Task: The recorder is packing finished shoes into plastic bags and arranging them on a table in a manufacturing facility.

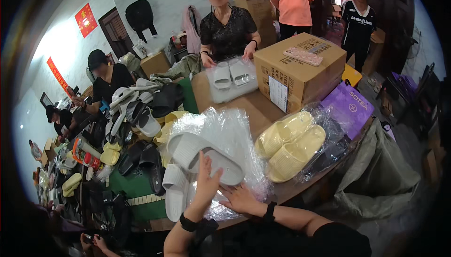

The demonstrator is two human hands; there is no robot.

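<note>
My left hand is at the near side of a light grey slide slipper, its visible fingers stretched out and touching the strap and footbed. That slipper slants across a stack of clear plastic bags. The matching grey slipper lies just left of my left wrist. My right hand rests on the near part of the bags, below the slipper's heel, with fingers apart and pointing left. To its right, a pair of pale yellow slippers sits on clear plastic.
A large carton stands on the far right with a purple bag beside it. Across the table a person handles bagged white slippers. Piled slippers fill the left. A grey woven sack sits right of the table.
</note>
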